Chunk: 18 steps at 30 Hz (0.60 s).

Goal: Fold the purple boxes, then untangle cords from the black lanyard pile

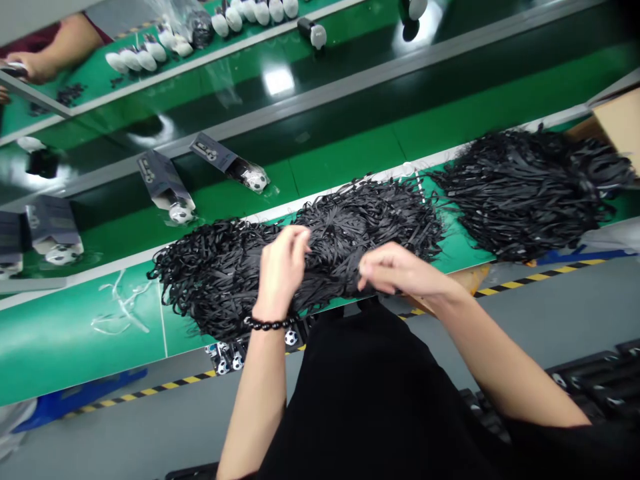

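Observation:
A wide heap of black straps (340, 220) lies along the bench edge in front of me. My left hand (283, 263) is over the middle of this heap, its fingers curled and the thumb drawn in near the fingertips. To its right, my right hand (395, 270) is at the heap's near edge, thumb and fingers pinched together. Whatever either hand holds, if anything, cannot be made out against the dark straps. A beaded bracelet (267, 324) circles my left wrist.
A second strap heap (525, 190) lies right, beside a cardboard box (620, 127). Beyond the bench, a green conveyor (345, 157) carries grey boxes (163, 177) with football-patterned items. White ties (123, 307) lie left. Across the line, a person's arm (70, 47) is near several white-topped items (133, 59).

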Tool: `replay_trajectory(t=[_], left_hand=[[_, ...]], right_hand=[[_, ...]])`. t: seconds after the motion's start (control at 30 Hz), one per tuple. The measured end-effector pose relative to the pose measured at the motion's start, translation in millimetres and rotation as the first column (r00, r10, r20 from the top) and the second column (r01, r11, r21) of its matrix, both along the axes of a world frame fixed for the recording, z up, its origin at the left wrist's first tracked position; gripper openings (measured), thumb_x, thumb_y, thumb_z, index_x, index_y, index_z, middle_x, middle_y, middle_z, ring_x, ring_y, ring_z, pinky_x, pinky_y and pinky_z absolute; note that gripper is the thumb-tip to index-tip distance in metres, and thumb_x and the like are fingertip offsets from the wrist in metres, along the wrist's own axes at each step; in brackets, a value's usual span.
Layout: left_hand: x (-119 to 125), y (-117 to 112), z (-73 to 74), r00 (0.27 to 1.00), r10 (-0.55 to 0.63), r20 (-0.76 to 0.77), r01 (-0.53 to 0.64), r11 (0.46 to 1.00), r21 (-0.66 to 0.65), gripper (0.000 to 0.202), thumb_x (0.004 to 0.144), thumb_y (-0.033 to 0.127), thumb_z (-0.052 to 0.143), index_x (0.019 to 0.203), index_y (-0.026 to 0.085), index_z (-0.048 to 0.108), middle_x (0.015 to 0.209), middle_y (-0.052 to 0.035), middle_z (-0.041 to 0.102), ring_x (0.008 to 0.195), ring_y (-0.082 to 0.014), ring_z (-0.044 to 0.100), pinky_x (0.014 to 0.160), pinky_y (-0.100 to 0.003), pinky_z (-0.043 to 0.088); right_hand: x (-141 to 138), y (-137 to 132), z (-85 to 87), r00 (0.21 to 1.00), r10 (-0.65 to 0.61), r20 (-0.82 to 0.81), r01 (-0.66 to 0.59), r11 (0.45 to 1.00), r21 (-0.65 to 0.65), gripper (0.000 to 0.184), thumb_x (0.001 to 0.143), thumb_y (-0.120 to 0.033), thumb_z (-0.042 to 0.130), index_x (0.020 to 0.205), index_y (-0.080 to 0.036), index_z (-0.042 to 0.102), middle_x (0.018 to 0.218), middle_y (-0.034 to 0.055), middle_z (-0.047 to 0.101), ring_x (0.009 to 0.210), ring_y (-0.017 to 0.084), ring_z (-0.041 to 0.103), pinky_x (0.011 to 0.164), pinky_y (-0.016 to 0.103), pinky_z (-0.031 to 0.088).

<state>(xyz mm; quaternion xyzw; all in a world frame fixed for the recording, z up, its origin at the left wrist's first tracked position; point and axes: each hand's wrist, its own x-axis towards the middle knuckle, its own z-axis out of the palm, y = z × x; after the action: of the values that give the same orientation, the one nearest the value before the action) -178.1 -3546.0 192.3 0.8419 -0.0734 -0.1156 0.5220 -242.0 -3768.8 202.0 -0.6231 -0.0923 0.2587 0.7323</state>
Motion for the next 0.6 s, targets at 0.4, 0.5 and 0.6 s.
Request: replay_trajectory(t=[0.4,0.5,0.6], left_hand=[[-26,-58,24.0,0.847,-0.493,-0.199,0.198,0.64,-0.742,0.044,0.082,0.058,0.066,0.074,0.016,0.061,0.043,0.0085,0.028,0.036,-0.0047,0.023,0.037,-0.017,0.028],[-21,-38,18.9,0.936,-0.207,-0.286,-0.146,0.509,-0.848,0.041,0.085,0.056,0.064,0.074,0.018,0.052,0.052,0.0067,0.041,0.042,-0.0029,0.035,0.043,-0.012,0.03],[-16,-25,21.0,0.925,-0.055,-0.375,-0.335,0.345,-0.877,0.036,0.087,0.057,0.059,0.083,0.022,0.052,0.091,0.0006,0.065,0.083,-0.0108,0.065,0.071,-0.022,0.053]], right_hand=[[62,3,189.7,0.627,-0.767,-0.139,0.713,0.492,0.499,0.045,0.105,-0.036,0.025,0.076,-0.017,0.054,0.045,-0.0085,0.011,0.036,0.005,0.01,0.041,0.025,0.004],[53,12,169.2,0.545,-0.828,-0.13,0.767,0.431,0.475,0.04,0.106,-0.035,0.026,0.076,-0.02,0.047,0.046,-0.0078,0.01,0.037,0.007,0.01,0.039,0.024,0.009],[46,60,104.3,0.736,-0.58,0.35,0.612,0.79,0.022,0.036,0.104,-0.037,0.03,0.077,-0.021,0.048,0.049,-0.0041,0.038,0.04,0.01,0.033,0.039,0.026,0.032]])
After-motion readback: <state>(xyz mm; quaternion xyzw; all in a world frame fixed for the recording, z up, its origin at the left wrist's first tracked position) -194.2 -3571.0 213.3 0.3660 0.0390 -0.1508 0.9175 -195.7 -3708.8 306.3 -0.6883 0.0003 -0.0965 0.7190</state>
